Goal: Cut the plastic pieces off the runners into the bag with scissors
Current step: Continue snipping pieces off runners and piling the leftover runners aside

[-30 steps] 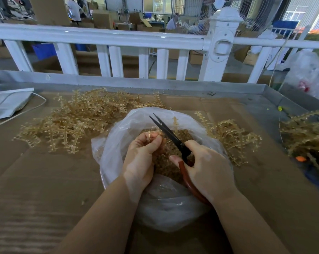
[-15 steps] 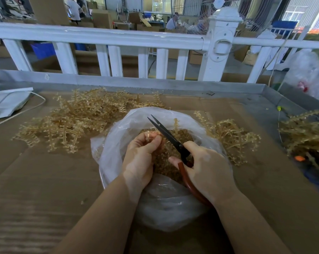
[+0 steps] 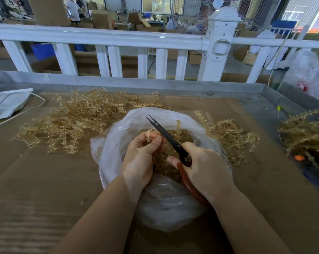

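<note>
The left hand (image 3: 140,158) is pinching a short amber runner (image 3: 149,134) between thumb and curled fingers, holding it directly over the mouth of the clear plastic bag (image 3: 166,198); the right hand (image 3: 204,167) is gripping the red-handled scissors (image 3: 168,138), whose dark blades are lying nearly closed, tips pointing up and away just beside the runner. For a clean cut, the blades are best opening only slightly and closing at the joint where piece meets stem, while the left hand is keeping the runner low inside the bag's rim so that freed pieces are falling in rather than springing onto the cardboard (image 3: 35,189). The cut pieces (image 3: 177,162) are lying as a brown granular heap within the bag; a lone runner (image 3: 178,125) is standing upright among them. Outward, tangled piles of translucent golden runners are resting on the cardboard: a large one (image 3: 72,123) to the left of the bag, a smaller one (image 3: 232,136) touching its right side, and a third (image 3: 305,132) well apart at the right edge.
</note>
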`<state>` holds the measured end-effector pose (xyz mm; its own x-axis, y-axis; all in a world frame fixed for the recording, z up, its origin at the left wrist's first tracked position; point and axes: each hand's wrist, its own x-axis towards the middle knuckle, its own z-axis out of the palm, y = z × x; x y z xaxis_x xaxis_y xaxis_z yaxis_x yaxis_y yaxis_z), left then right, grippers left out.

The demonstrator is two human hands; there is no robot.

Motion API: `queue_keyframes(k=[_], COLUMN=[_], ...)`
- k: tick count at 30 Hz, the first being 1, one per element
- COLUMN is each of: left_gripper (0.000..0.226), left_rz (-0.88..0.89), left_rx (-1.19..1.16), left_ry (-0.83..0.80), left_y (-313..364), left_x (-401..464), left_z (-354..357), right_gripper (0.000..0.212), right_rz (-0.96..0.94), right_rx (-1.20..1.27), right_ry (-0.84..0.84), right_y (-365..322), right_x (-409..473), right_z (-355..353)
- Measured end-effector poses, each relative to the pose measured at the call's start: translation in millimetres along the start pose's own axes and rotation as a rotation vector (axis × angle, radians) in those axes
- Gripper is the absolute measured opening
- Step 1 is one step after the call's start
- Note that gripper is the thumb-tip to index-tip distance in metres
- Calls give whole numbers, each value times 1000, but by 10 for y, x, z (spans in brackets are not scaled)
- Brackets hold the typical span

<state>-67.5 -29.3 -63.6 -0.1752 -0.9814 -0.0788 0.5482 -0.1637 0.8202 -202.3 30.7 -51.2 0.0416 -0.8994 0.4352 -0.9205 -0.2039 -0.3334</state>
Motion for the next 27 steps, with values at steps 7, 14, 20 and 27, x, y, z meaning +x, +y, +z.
queue_keyframes(k=[7,14,20,27], left_gripper=[13,26,20,16], left_rz=[8,37,13,7], left_rx=[7,-16,-16,23], left_ry=[19,54,36,-16], left_y=[-6,1,45,61], left_x=[-2,0,-17,-45], left_z=[-2,3,32,39], right_gripper=[36,30,13,15], right_rz=[-1,48,178,165], right_rx=[27,94,230,378], right_ry=[0,118,243,212], right_y=[23,30,114,141], right_x=[9,-16,27,86], right_z=[10,-1,-14,-19])
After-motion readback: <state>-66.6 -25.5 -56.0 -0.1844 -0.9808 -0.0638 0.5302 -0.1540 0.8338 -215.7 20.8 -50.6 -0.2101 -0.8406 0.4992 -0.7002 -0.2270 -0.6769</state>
